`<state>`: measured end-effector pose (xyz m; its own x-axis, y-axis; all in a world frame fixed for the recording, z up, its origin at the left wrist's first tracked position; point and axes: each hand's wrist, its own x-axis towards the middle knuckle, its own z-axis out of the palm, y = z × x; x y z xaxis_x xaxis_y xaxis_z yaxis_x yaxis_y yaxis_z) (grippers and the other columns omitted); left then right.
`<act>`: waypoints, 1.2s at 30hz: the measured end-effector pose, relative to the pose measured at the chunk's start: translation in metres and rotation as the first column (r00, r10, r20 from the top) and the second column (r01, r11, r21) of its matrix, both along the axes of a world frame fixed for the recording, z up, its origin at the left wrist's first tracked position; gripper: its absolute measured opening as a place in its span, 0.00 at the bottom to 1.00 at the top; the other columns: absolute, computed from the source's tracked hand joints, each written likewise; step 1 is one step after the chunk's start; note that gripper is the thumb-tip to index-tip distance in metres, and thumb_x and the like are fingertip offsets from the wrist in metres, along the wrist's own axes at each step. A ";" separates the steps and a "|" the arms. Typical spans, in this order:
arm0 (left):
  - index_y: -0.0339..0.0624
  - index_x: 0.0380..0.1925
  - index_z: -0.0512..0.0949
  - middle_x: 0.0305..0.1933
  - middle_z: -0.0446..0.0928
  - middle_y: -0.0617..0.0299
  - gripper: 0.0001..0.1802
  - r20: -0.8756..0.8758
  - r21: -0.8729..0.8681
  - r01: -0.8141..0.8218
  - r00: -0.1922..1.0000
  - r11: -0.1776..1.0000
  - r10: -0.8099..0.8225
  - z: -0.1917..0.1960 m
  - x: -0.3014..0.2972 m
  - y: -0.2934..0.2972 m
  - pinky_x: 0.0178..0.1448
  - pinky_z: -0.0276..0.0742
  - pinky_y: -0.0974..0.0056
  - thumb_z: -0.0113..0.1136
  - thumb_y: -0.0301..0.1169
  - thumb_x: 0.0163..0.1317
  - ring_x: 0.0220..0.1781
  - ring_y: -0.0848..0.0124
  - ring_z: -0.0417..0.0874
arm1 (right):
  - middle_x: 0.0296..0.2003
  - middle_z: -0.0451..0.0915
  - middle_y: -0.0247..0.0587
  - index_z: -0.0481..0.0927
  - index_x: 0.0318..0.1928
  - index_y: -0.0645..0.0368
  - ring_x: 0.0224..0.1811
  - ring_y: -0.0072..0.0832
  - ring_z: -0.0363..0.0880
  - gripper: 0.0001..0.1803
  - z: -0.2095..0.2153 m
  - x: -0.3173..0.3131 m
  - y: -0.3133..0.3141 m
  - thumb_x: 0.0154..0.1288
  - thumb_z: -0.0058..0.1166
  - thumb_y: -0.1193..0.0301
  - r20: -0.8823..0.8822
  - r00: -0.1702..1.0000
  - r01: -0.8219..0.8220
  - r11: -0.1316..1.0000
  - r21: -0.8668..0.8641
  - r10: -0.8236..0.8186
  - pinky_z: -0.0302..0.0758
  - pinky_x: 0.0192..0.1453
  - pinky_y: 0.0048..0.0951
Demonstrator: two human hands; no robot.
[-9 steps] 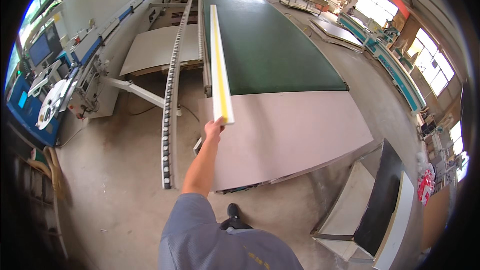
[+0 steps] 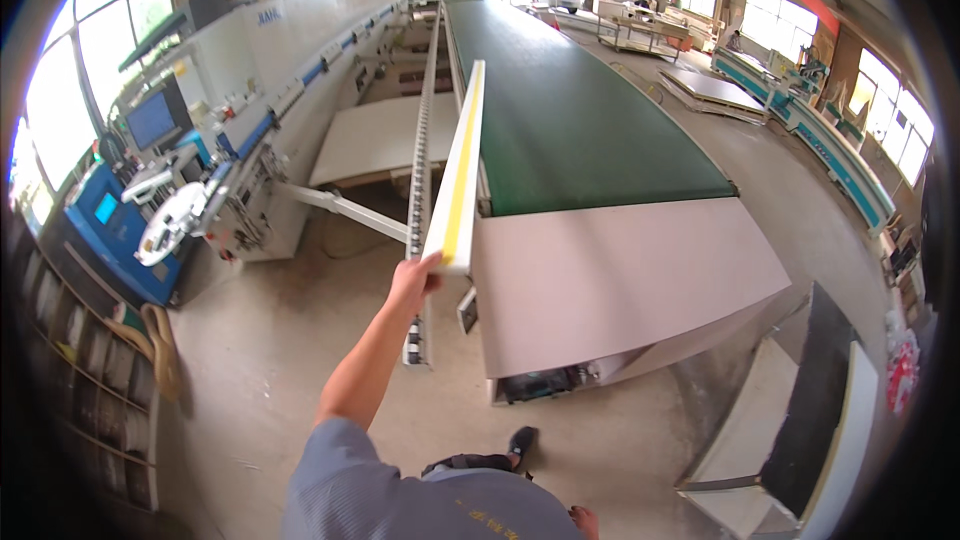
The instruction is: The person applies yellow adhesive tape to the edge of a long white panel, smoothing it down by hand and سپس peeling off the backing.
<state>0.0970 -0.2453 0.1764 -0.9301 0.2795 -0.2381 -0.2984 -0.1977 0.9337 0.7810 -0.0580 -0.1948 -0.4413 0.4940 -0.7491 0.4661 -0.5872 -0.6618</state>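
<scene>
My left hand (image 2: pixel 410 285) grips the near end of a long, narrow white board (image 2: pixel 460 165) with a yellow stripe along its face. The fingers close round its lower edge. Its far end points away from me, beside the left edge of a green conveyor belt (image 2: pixel 590 130). The board overlaps a rail of small rollers (image 2: pixel 419 180) in this view; whether it touches the rail I cannot tell. Low beside my body, my right hand (image 2: pixel 585 521) shows only in part, and its fingers are not clear.
A pale pink panel (image 2: pixel 620 280) covers the conveyor's near end. Left of the rail runs a long white machine (image 2: pixel 300 40), with a blue cabinet (image 2: pixel 115 230) at its near end. Panels (image 2: pixel 740 420) lean at the lower right. A slotted rack (image 2: pixel 85 380) stands at the left.
My left hand has moved left with the board, which now slants over the roller rail instead of lying over the conveyor's edge. The view has shifted, and my right hand has come into sight.
</scene>
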 end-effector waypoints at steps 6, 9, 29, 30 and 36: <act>0.33 0.43 0.82 0.38 0.84 0.59 0.14 -0.006 -0.180 0.062 0.998 0.982 -0.065 0.031 0.081 -0.215 0.35 0.78 0.69 0.64 0.35 0.68 0.28 0.75 0.79 | 0.45 0.87 0.50 0.84 0.51 0.58 0.51 0.39 0.83 0.19 -0.013 -0.098 -0.085 0.69 0.53 0.59 0.194 0.769 -0.635 0.692 0.345 0.609 0.76 0.56 0.39; 0.30 0.45 0.81 0.40 0.84 0.57 0.15 0.031 -0.135 0.041 0.999 0.990 -0.037 0.007 0.122 -0.320 0.34 0.78 0.71 0.63 0.34 0.68 0.30 0.75 0.80 | 0.36 0.87 0.40 0.88 0.46 0.56 0.38 0.25 0.83 0.19 0.073 -0.165 -0.121 0.66 0.61 0.54 -0.028 0.761 -0.618 0.738 0.272 0.648 0.79 0.46 0.31; 0.29 0.54 0.75 0.48 0.83 0.44 0.47 0.058 -0.776 -0.043 0.989 0.630 0.139 -0.106 0.227 -0.907 0.47 0.79 0.50 0.44 0.69 0.68 0.49 0.47 0.83 | 0.45 0.88 0.42 0.84 0.49 0.64 0.44 0.31 0.89 0.14 0.199 -0.817 -0.512 0.69 0.63 0.66 -0.554 0.771 -0.474 0.864 -0.168 0.315 0.87 0.51 0.40; 0.30 0.52 0.75 0.46 0.83 0.46 0.45 0.010 -0.825 -0.099 0.982 0.557 0.189 -0.113 0.228 -0.926 0.44 0.78 0.51 0.43 0.69 0.69 0.46 0.49 0.83 | 0.45 0.88 0.41 0.84 0.49 0.63 0.44 0.31 0.88 0.15 0.193 -0.805 -0.528 0.69 0.64 0.65 -0.555 0.758 -0.505 0.847 -0.166 0.343 0.87 0.52 0.40; 0.34 0.40 0.79 0.32 0.81 0.55 0.40 -0.614 -0.747 -0.651 0.754 0.136 0.234 -0.153 0.259 -1.051 0.31 0.73 0.57 0.37 0.65 0.73 0.26 0.60 0.78 | 0.47 0.87 0.37 0.82 0.53 0.57 0.48 0.28 0.87 0.13 0.204 -0.688 -0.599 0.69 0.64 0.71 -0.469 0.729 -0.682 0.586 -0.438 0.498 0.87 0.54 0.34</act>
<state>0.3563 -1.2962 0.0232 -0.8612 -0.4091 0.3016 -0.1818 0.8021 0.5688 0.0933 -0.6569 0.0091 -0.7011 -0.4096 -0.5837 0.7029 -0.5346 -0.4691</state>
